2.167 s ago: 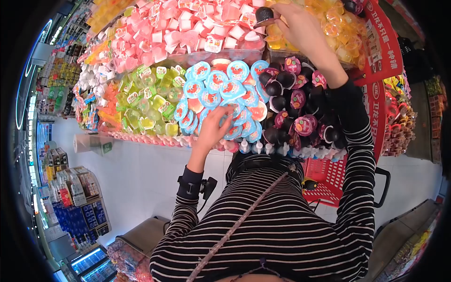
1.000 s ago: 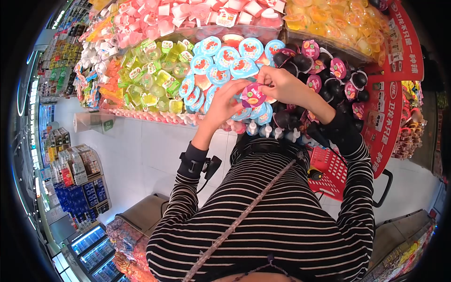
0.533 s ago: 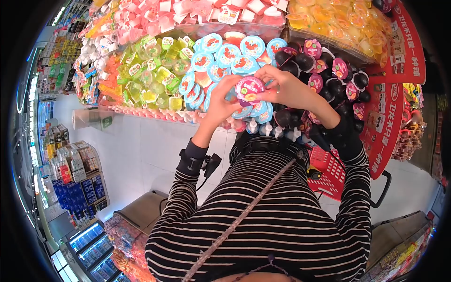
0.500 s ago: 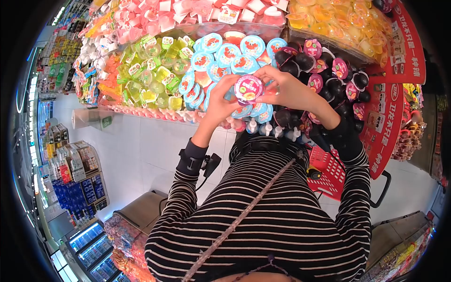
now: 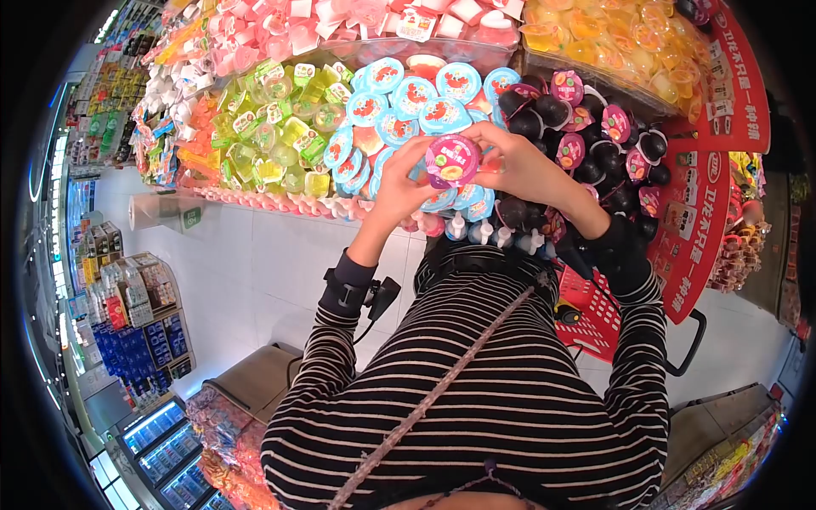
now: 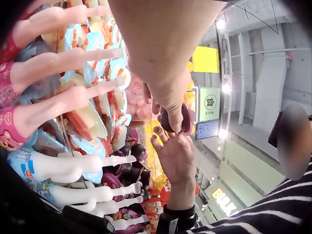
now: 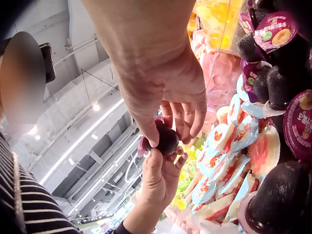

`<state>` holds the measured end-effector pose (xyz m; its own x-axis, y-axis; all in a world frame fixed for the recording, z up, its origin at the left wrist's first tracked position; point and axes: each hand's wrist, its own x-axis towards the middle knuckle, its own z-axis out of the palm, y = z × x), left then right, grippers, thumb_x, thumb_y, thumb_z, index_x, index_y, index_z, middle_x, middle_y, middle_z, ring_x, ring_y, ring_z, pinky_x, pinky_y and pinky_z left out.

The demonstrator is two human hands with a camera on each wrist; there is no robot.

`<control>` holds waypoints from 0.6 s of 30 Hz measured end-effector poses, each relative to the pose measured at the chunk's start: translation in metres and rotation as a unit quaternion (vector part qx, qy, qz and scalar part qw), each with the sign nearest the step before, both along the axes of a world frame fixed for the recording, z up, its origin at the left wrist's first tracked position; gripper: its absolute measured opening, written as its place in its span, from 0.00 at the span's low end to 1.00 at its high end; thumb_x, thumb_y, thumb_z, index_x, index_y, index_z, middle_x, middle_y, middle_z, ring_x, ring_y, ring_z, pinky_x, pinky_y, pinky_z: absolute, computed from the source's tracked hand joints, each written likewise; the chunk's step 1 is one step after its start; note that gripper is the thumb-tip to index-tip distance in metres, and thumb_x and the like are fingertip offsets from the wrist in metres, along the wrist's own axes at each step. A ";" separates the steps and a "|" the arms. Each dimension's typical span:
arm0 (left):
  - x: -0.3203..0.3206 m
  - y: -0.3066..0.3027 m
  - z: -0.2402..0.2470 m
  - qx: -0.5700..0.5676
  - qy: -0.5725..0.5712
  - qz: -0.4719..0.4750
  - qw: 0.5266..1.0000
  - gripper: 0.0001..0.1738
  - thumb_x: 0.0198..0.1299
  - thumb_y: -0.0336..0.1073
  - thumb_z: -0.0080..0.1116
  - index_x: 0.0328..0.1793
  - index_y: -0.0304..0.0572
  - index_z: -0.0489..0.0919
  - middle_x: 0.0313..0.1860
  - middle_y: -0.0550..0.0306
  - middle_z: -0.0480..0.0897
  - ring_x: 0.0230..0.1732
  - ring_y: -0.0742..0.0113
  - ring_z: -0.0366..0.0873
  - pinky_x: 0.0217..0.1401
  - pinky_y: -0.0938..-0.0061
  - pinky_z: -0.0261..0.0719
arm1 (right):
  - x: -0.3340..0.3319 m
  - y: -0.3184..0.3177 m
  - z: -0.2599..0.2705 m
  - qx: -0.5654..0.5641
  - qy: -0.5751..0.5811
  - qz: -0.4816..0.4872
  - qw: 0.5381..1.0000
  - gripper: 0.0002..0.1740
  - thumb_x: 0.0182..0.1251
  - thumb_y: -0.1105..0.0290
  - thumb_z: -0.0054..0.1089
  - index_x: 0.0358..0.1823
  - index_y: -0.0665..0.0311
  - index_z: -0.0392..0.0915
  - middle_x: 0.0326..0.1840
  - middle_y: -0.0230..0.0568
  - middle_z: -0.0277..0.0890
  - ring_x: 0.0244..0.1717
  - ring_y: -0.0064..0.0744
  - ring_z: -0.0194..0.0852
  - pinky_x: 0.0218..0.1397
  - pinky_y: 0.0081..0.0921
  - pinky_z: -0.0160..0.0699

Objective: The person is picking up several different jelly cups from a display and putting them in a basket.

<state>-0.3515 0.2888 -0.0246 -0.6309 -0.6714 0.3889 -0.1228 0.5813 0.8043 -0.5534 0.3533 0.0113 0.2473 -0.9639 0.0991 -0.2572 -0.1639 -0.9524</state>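
Observation:
A jelly cup with a dark purple body and a round purple-pink lid is held between both hands in the head view. Its printed lid faces up toward the head camera. The left hand grips it from the left, the right hand from the right. In the right wrist view the cup's dark body shows between thumbs and fingers. Below the hands lie blue-lidded jelly cups. A heap of dark purple jelly cups of the same look lies beneath the right forearm.
Green jellies lie left of the blue lids, pink ones and yellow ones behind. Pink and white bottle-shaped pouches line the display's front edge. A red basket and red banner are on the right.
The right hand has brought the dark jelly cup from over the yellow jellies down to the left hand, which has taken hold too. The lid has turned to face the head camera.

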 end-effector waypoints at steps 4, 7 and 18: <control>-0.002 0.002 0.002 -0.008 0.003 -0.001 1.000 0.28 0.36 0.29 0.71 0.49 0.36 0.77 0.47 0.52 0.79 0.47 0.58 0.78 0.50 0.68 0.74 | 0.005 0.006 0.006 0.026 -0.015 -0.021 0.999 0.24 0.50 0.74 0.67 0.49 0.66 0.68 0.41 0.37 0.75 0.42 0.27 0.75 0.47 0.26 0.72; -0.005 0.004 0.004 -0.020 0.012 0.003 1.000 0.27 0.36 0.28 0.70 0.48 0.37 0.77 0.47 0.53 0.79 0.46 0.58 0.78 0.48 0.69 0.75 | 0.006 0.010 0.003 0.021 -0.020 -0.036 0.999 0.25 0.50 0.76 0.65 0.51 0.65 0.68 0.43 0.35 0.74 0.42 0.22 0.72 0.46 0.22 0.71; -0.009 0.007 0.005 -0.023 -0.006 -0.024 0.999 0.25 0.38 0.26 0.68 0.48 0.38 0.77 0.48 0.53 0.78 0.48 0.59 0.76 0.48 0.70 0.75 | 0.001 0.017 -0.004 -0.041 0.004 -0.049 0.998 0.31 0.43 0.78 0.66 0.54 0.65 0.68 0.48 0.33 0.70 0.38 0.22 0.68 0.44 0.19 0.68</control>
